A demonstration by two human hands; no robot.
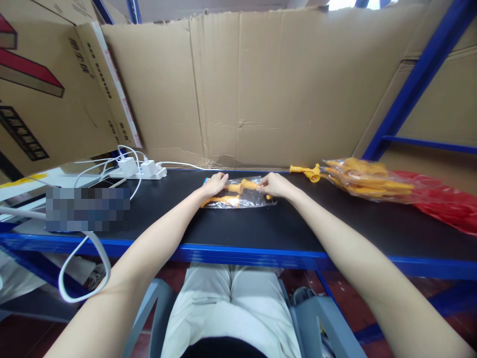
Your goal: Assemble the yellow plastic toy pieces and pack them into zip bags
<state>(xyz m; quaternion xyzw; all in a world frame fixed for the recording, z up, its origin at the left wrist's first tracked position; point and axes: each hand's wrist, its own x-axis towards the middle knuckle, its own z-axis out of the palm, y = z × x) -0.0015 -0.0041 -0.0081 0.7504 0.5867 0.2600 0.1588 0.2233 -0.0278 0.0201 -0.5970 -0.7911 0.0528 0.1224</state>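
Note:
A clear plastic bag [250,199] lies on the black table top [238,223] in front of me, with orange plastic parts [227,200] inside it. My left hand [214,184] pinches the bag's left end, fingers closed on it. My right hand [274,185] grips the right end of an orange part [244,187] at the bag's top edge. Both forearms reach straight forward from the near edge.
A pile of orange parts in clear bags [367,183] lies at the right, on a red bag [443,201]. A white power strip with chargers [139,169] and cables sits at the left. Cardboard sheets [261,84] wall the back. A blue shelf post [417,79] rises right.

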